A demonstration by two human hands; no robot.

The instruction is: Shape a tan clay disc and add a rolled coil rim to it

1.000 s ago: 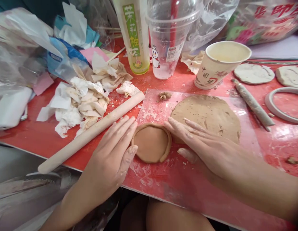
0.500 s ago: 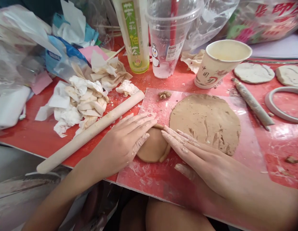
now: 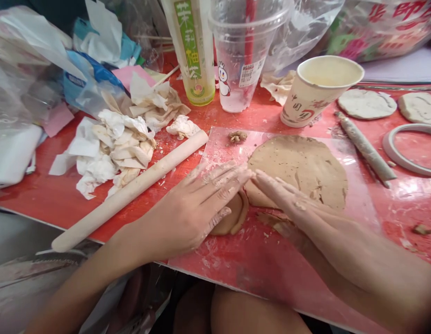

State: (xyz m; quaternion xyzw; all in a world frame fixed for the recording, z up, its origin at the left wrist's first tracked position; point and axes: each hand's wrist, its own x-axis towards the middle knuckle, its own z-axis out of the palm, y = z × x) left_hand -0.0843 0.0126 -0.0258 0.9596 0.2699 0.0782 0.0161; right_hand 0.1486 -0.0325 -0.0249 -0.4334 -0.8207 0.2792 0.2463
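A small round piece of brown clay (image 3: pixel 233 222) with a raised coil along its edge lies on a clear plastic sheet (image 3: pixel 271 278). My left hand (image 3: pixel 198 204) is stretched flat over its left and far side, hiding much of it; whether the palm presses on it I cannot tell. My right hand (image 3: pixel 302 213), fingers straight and together, is tilted on its side right of the disc. Its fingertips almost meet those of the left hand. Beyond it spreads a large flat clay slab (image 3: pixel 299 162), partly covered by the right hand. Pale clay coats the fingers of both hands.
A wooden rolling pin (image 3: pixel 132 189) lies slanted at left beside crumpled tissues (image 3: pixel 114 144). Behind stand a tea bottle (image 3: pixel 193 55), a clear plastic cup (image 3: pixel 236 69) and a paper cup (image 3: pixel 320 93). At right are a clay-smeared stick (image 3: pixel 366 148), a tape roll (image 3: pixel 392 150) and pale clay discs (image 3: pixel 367 104).
My left hand has slid right and covers more of the small disc. My right hand has shifted slightly right and up and turned more onto its side.
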